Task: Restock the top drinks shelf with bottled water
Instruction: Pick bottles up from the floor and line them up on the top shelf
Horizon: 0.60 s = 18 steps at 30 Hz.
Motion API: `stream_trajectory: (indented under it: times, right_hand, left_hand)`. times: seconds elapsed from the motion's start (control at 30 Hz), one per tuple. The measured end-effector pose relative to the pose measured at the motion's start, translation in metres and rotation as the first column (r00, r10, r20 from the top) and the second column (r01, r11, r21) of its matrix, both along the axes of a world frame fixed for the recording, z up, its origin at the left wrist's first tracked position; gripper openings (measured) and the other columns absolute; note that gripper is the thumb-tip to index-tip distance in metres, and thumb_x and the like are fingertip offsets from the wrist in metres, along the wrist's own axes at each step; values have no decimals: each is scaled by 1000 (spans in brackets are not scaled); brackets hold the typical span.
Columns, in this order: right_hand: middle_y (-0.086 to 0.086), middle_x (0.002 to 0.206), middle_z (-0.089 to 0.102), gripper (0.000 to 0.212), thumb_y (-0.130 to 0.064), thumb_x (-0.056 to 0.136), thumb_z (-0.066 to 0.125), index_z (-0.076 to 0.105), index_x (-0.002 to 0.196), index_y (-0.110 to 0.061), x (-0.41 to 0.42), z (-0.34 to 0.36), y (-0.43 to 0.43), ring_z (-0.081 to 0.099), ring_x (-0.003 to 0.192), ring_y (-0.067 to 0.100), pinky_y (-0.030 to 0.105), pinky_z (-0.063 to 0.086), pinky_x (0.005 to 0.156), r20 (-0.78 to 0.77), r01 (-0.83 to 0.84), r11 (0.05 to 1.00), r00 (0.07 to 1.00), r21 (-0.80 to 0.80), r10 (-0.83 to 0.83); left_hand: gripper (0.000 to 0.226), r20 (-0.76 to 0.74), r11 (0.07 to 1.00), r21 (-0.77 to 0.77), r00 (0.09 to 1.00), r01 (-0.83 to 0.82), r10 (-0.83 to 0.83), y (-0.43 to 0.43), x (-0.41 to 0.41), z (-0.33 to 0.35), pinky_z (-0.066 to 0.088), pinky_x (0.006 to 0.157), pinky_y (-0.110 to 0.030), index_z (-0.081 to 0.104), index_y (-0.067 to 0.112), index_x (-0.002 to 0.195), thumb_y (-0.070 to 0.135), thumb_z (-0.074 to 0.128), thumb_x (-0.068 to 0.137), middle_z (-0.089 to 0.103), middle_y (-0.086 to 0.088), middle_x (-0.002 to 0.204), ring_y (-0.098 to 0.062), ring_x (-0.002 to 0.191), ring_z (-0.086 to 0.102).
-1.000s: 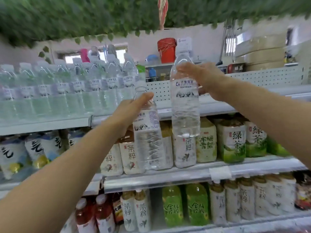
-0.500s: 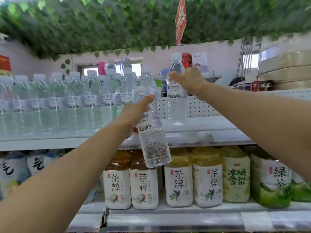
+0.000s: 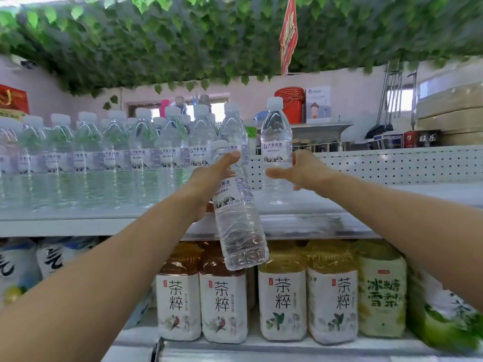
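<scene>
The left hand (image 3: 206, 184) is gripping a water bottle (image 3: 239, 218) around its upper part, fingers closed on it and covering much of its label; the bottle is tilting, base hanging in front of the top shelf (image 3: 300, 223) edge and partly hiding a tea bottle (image 3: 224, 299) below. Its cap is hard to make out against the row of water bottles (image 3: 104, 158) standing behind on the left of the shelf. The right hand (image 3: 300, 169) is wrapping loosely around a second water bottle (image 3: 276, 150), which is standing upright on the shelf just beside the row; the fingers are half curled, and whether they are pressing it cannot be told. Both forearms are running out of frame. The green-labelled bottles (image 3: 444, 317) at the lower right are blurred and cut off.
</scene>
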State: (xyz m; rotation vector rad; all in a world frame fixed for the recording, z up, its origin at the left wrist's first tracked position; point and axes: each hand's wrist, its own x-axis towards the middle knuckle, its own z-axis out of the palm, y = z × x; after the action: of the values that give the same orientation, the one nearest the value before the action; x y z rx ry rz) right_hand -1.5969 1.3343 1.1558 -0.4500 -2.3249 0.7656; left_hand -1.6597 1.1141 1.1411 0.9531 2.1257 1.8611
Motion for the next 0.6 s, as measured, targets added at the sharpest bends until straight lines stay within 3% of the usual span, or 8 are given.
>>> stream_trajectory:
  times: [0.07, 0.17, 0.3, 0.43, 0.6]
  right_hand:
    - [5, 103, 67, 58, -54, 75, 78, 61, 112, -12, -9, 4, 5, 63, 88, 21, 37, 52, 82, 18, 6, 1000, 1000, -20, -5]
    - [9, 106, 67, 58, -51, 76, 79, 60, 113, -11, -25, 7, 10, 64, 92, 26, 41, 55, 83, 40, -2, 999, 999, -43, 4]
    - [7, 102, 67, 50, -46, 82, 75, 59, 113, -11, -39, 8, 9, 64, 84, 22, 30, 50, 64, 63, 1, 1000, 998, -16, 0]
    - [7, 110, 67, 65, -52, 78, 75, 56, 126, -11, -53, 7, 10, 67, 85, 24, 45, 56, 85, 65, -10, 1000, 998, -27, 11]
    - [5, 135, 56, 76, -56, 80, 73, 48, 138, -13, -53, 7, 10, 65, 91, 22, 45, 55, 91, 76, -47, 997, 996, -53, 51]
  left_hand:
    - [69, -3, 1000, -8, 1000, -3, 3, 1, -2, 0, 41, 106, -55, 71, 26, 103, 81, 64, 61, 69, -5, 117, -31, 113, 61]
    - [66, -9, 1000, -22, 1000, 4, -4, 3, -6, 0, 42, 105, -55, 71, 24, 106, 78, 61, 69, 71, -6, 110, -31, 107, 64]
    - [69, -12, 999, -47, 1000, -8, 7, 5, -7, 1, 43, 103, -54, 71, 24, 107, 80, 60, 67, 71, -7, 111, -30, 107, 64]
    - [67, -22, 998, -61, 1000, -15, 13, 7, -10, 1, 44, 103, -54, 71, 24, 106, 79, 59, 70, 70, -8, 113, -31, 108, 63]
    - [62, -20, 998, -54, 1000, -23, 22, 7, -8, 1, 49, 98, -50, 69, 19, 109, 73, 58, 78, 73, -9, 101, -27, 93, 68]
